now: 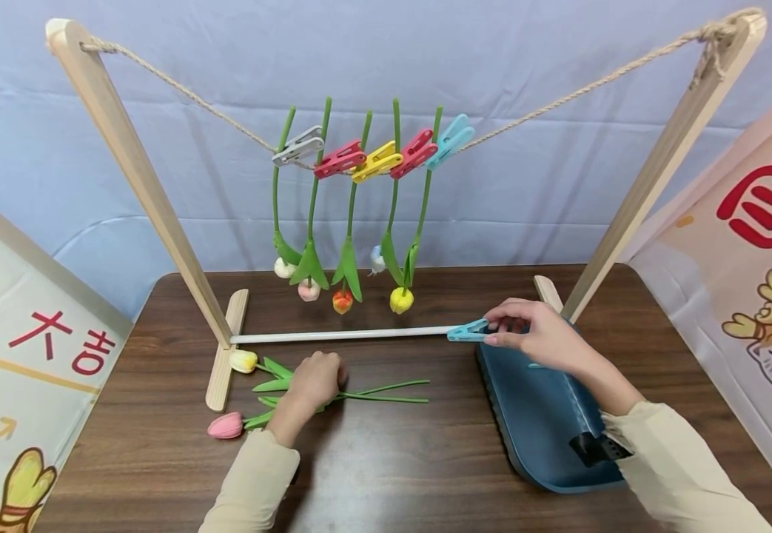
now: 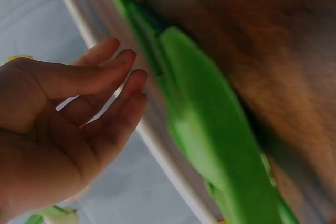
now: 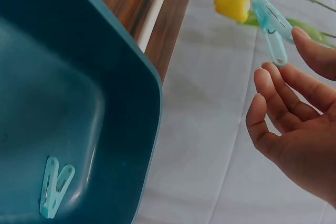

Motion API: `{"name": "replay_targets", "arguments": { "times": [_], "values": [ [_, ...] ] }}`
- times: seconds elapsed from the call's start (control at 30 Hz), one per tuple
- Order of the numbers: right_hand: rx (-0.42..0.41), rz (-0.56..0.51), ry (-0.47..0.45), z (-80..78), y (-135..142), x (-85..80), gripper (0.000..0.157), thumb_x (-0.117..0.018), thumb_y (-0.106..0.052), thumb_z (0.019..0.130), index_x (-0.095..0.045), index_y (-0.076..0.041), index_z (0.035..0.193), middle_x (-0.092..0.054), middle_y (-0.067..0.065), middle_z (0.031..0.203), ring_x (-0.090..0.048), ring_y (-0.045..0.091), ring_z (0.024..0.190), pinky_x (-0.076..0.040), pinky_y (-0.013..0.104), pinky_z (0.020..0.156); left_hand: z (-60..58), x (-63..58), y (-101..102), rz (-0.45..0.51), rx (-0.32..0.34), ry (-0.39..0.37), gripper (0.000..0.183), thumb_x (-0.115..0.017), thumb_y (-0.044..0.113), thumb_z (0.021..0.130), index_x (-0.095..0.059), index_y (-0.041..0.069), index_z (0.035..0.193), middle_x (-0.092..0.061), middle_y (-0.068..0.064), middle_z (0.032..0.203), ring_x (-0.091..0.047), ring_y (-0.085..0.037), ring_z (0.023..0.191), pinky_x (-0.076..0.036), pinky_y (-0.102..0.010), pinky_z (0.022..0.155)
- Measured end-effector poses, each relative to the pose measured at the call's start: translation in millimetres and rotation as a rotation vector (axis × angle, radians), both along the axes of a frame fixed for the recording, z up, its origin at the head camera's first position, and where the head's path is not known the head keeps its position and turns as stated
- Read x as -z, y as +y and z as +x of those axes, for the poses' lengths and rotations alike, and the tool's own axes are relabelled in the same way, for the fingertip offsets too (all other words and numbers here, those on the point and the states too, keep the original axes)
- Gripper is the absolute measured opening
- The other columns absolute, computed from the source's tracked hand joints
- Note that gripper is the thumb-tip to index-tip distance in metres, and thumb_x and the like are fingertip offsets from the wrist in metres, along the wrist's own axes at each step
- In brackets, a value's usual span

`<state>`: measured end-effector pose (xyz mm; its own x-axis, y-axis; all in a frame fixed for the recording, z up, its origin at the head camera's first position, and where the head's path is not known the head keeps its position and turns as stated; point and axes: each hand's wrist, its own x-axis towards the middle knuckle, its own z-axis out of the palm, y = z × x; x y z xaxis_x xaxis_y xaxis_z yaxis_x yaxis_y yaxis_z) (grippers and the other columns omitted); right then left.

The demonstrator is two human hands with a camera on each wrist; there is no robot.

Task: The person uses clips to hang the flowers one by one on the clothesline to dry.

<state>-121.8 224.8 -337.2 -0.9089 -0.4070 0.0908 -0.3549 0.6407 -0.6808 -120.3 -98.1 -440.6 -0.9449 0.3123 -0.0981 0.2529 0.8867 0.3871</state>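
Between thumb and fingertips, my right hand (image 1: 539,333) pinches a light blue clothespin (image 3: 270,22) by its handle ends, above the back rim of a dark blue bin (image 1: 532,437). My left hand (image 1: 317,379) hovers over two tulips on the table, its fingers loosely bent and holding nothing. In the left wrist view a green leaf (image 2: 205,124) lies just past those fingertips. One lying tulip has a yellow-white bloom (image 1: 243,361), the other a pink bloom (image 1: 226,426); their stems (image 1: 392,394) point right.
Several tulips hang upside down from a rope (image 1: 189,92), held by a grey clothespin (image 1: 297,146), a yellow clothespin (image 1: 377,163) and others. Wooden posts (image 1: 139,178) and a white rod (image 1: 339,336) frame the table. Another light blue clothespin (image 3: 52,188) lies in the bin.
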Motion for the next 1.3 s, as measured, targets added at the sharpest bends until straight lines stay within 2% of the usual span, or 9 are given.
{"name": "replay_targets", "arguments": {
  "times": [0.13,0.23,0.4,0.5,0.63,0.83,1.0,1.1,1.3],
  "values": [
    [-0.002,0.010,0.011,-0.2,5,0.9,0.022,-0.069,-0.007,0.080,-0.065,0.003,0.099,-0.060,0.004,0.083,-0.053,0.013,0.071,-0.044,0.026,0.061,-1.4,8.8,-1,-0.045,0.017,0.009,0.041,-0.051,-0.012,0.070,-0.029,0.015,0.049,-0.027,0.001,0.052,-0.026,-0.015,0.051,-0.023,-0.027,0.045],
    [0.008,0.008,0.014,0.0,9,1.5,0.022,-0.068,-0.007,0.081,-0.065,0.003,0.100,-0.060,0.003,0.083,-0.053,0.012,0.071,-0.044,0.025,0.061,-1.5,11.2,-3,-0.055,0.034,0.034,0.041,-0.051,-0.012,0.069,-0.028,0.015,0.048,-0.027,0.002,0.051,-0.026,-0.014,0.050,-0.024,-0.026,0.044],
    [0.025,0.022,0.012,0.0,14,1.1,0.022,-0.067,-0.008,0.083,-0.064,0.004,0.101,-0.060,0.004,0.084,-0.053,0.013,0.071,-0.044,0.025,0.062,-0.3,9.1,-6,-0.039,0.049,0.029,0.041,-0.049,-0.013,0.067,-0.027,0.016,0.048,-0.023,0.003,0.051,-0.024,-0.013,0.050,-0.022,-0.025,0.044],
    [0.042,0.053,0.008,0.2,16,-1.0,0.023,-0.065,-0.010,0.085,-0.064,0.004,0.103,-0.059,0.004,0.085,-0.053,0.014,0.073,-0.045,0.025,0.063,-0.2,2.9,-7,-0.026,0.042,0.030,0.040,-0.048,-0.015,0.068,-0.031,0.016,0.049,-0.025,0.003,0.052,-0.026,-0.013,0.051,-0.023,-0.026,0.045],
    [0.076,0.096,0.009,0.2,20,-4.2,0.022,-0.063,-0.010,0.086,-0.063,0.005,0.103,-0.059,0.005,0.085,-0.053,0.017,0.073,-0.045,0.026,0.062,-0.8,-11.3,-7,-0.006,0.035,0.093,0.035,-0.051,-0.016,0.069,-0.045,0.014,0.052,-0.041,0.002,0.055,-0.039,-0.015,0.051,-0.032,-0.029,0.045],
    [0.102,0.121,0.006,-1.0,24,-5.4,0.021,-0.063,-0.009,0.086,-0.063,0.005,0.102,-0.059,0.005,0.082,-0.052,0.018,0.073,-0.044,0.026,0.061,0.3,-39.5,-2,0.081,0.040,0.244,0.033,-0.050,-0.020,0.068,-0.065,0.009,0.068,-0.060,-0.003,0.069,-0.057,-0.020,0.062,-0.045,-0.033,0.052],
    [0.114,0.128,0.018,-1.0,26,-6.1,0.021,-0.064,-0.009,0.085,-0.063,0.004,0.101,-0.059,0.004,0.081,-0.052,0.018,0.072,-0.043,0.026,0.061,0.4,-64.3,8,0.195,0.043,0.368,0.032,-0.051,-0.019,0.071,-0.069,0.007,0.077,-0.063,-0.004,0.075,-0.062,-0.021,0.070,-0.049,-0.034,0.058],
    [0.108,0.129,0.025,-0.7,26,-6.6,0.021,-0.064,-0.009,0.085,-0.063,0.004,0.101,-0.059,0.004,0.081,-0.052,0.017,0.071,-0.043,0.026,0.060,-1.2,-78.7,16,0.263,0.035,0.422,0.030,-0.054,-0.019,0.073,-0.069,0.008,0.077,-0.063,-0.003,0.074,-0.061,-0.019,0.068,-0.049,-0.034,0.058],
    [0.102,0.126,0.020,-0.1,25,-7.7,0.021,-0.063,-0.009,0.086,-0.063,0.005,0.101,-0.060,0.004,0.082,-0.053,0.017,0.072,-0.043,0.026,0.060,-8.5,-105.3,36,0.375,0.057,0.523,0.025,-0.061,-0.018,0.073,-0.068,0.005,0.081,-0.063,-0.005,0.074,-0.060,-0.020,0.069,-0.046,-0.037,0.067]
  ]
}}
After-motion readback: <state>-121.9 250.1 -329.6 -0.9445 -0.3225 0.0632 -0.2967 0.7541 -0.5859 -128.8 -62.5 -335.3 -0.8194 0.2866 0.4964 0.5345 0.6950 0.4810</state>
